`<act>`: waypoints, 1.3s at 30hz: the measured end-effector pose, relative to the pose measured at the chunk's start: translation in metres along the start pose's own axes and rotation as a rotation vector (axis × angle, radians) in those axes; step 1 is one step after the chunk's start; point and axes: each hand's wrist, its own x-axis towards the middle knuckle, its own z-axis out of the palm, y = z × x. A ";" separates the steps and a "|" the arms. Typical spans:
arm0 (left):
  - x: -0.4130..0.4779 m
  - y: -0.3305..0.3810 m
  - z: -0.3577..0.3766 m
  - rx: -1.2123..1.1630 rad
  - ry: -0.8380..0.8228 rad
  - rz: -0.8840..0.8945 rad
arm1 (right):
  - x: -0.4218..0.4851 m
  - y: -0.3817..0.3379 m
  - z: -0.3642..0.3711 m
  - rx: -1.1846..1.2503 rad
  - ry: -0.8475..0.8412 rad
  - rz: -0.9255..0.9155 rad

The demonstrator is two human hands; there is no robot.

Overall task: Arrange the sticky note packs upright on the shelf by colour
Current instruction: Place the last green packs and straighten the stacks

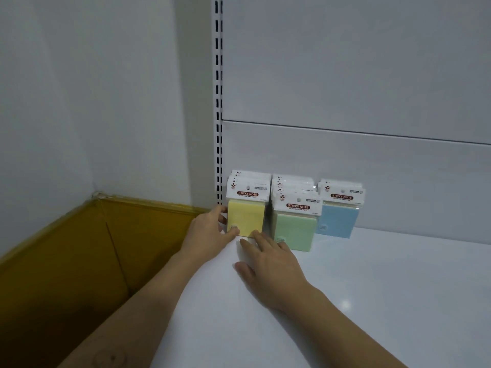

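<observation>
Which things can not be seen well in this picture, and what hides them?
Head view: packs behind the yellow pack, green pack and blue pack; the front ones hide all but their tops.
Small print on header cards: too small.
Yellow pack's bottom edge: left hand and right hand partly cover it.
Inside the cardboard box: dark, cut by the frame edge.

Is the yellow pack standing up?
Upright. The yellow pack stands on the shelf, white header on top, facing forward.
</observation>
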 end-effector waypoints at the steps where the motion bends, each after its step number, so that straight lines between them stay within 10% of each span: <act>1: 0.000 0.000 0.000 0.006 0.000 0.002 | 0.000 0.000 -0.001 0.002 -0.001 0.000; 19: -0.007 0.012 -0.018 0.107 0.233 0.050 | -0.003 -0.004 -0.011 0.020 0.282 0.012; 33: 0.002 0.029 -0.019 0.544 0.195 0.463 | -0.002 0.019 -0.026 0.029 0.572 -0.002; 39: 0.004 0.032 -0.017 0.593 0.235 0.480 | -0.001 0.037 -0.044 0.093 0.708 0.223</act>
